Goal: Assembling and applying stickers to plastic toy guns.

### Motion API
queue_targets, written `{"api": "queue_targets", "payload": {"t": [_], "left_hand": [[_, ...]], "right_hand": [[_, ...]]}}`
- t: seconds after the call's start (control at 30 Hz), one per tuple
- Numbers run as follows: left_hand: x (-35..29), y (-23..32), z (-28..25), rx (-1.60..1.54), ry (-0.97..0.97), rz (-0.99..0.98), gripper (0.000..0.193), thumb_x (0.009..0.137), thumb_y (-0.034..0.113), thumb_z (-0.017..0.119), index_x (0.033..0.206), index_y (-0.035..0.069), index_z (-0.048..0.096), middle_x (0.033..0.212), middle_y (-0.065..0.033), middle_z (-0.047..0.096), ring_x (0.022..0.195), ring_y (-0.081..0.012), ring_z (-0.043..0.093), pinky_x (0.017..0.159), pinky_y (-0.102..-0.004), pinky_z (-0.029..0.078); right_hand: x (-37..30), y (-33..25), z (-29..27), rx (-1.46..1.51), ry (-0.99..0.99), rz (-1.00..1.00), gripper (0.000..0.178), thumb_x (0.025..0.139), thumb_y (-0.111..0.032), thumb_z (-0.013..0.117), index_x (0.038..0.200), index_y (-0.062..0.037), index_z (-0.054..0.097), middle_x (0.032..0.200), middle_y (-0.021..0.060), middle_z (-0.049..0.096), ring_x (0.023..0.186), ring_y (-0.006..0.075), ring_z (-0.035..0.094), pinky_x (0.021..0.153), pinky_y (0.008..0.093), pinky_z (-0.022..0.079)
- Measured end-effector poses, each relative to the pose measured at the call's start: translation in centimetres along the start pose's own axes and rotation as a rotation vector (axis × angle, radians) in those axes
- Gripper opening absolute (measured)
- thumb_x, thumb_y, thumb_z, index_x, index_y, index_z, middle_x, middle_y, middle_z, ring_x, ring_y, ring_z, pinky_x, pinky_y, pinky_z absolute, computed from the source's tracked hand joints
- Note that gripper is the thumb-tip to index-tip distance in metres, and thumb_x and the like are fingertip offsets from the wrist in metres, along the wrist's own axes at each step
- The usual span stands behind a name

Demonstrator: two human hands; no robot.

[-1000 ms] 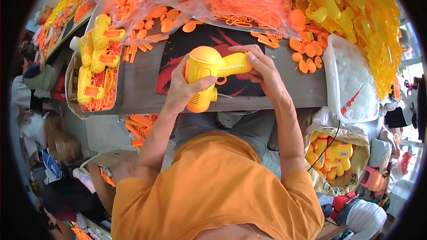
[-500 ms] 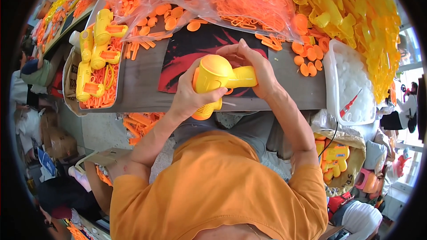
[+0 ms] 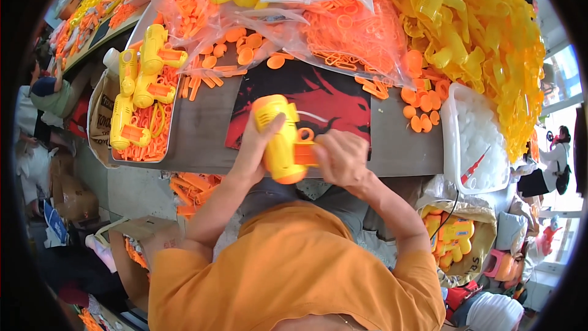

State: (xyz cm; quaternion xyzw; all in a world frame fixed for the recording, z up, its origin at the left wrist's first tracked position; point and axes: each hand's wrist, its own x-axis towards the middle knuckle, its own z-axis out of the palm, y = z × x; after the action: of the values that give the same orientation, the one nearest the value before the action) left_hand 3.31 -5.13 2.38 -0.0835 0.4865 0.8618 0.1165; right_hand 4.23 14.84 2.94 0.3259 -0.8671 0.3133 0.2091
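Observation:
A yellow toy hair dryer (image 3: 280,138) with orange ends is held above the table's near edge, its barrel pointing toward me. My left hand (image 3: 250,152) wraps its barrel from the left, thumb across the top. My right hand (image 3: 344,158) is curled closed at the orange folded handle part (image 3: 304,154) on its right side; the fingertips are partly hidden. A thin white strand (image 3: 313,115) sticks out near the vented end. Beneath lies a black and red mat (image 3: 331,95).
At left, a tray (image 3: 165,141) holds several yellow dryers and orange parts. Orange discs (image 3: 245,55) and clear bags of orange pieces lie behind. Yellow shells (image 3: 465,37) pile up far right, beside a white bin (image 3: 453,129) with a red tool (image 3: 475,165) on it. An open sack (image 3: 484,233) stands below.
The dryer has been turned so its barrel lies lengthwise and its orange handle side shows. My right hand has moved from around the handle's end to a closed grip at the orange part.

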Motion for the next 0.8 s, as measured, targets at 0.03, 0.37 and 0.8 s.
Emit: {"api": "queue_targets", "payload": {"t": [0.03,0.37,0.8], "left_hand": [[0.2,0.5,-0.1,-0.041,0.104,-0.015,0.039,0.086,0.023,0.071,0.116,0.008,0.051,0.099,-0.0034,0.059,0.084,-0.0121,0.062,0.073,-0.0286,0.053],[-2.8,1.3,-4.7,-0.103,0.101,0.089,0.044,0.087,0.025,0.065,0.122,0.003,0.050,0.108,-0.0093,0.061,0.092,-0.0183,0.062,0.083,-0.0348,0.054],[-0.2,4.2,-0.9,0.070,0.014,0.293,0.056,0.076,0.014,0.077,0.123,0.005,0.048,0.106,-0.0078,0.062,0.090,-0.0152,0.064,0.081,-0.0305,0.053]], "right_hand": [[1.2,-0.8,0.0,-0.013,-0.119,0.052,0.017,0.086,-0.018,0.062,0.084,-0.0012,0.058,0.073,0.0113,0.058,0.063,0.0290,0.061,0.059,0.0367,0.049],[14.3,16.7,1.8,-0.646,0.189,0.198,0.013,0.080,-0.017,0.071,0.089,-0.0105,0.065,0.101,0.0053,0.054,0.103,0.0259,0.050,0.085,0.0436,0.039],[6.0,4.1,0.9,0.300,0.028,0.402,0.015,0.086,-0.002,0.062,0.101,-0.0014,0.063,0.094,0.0074,0.069,0.080,0.0094,0.063,0.074,0.0234,0.049]]}}
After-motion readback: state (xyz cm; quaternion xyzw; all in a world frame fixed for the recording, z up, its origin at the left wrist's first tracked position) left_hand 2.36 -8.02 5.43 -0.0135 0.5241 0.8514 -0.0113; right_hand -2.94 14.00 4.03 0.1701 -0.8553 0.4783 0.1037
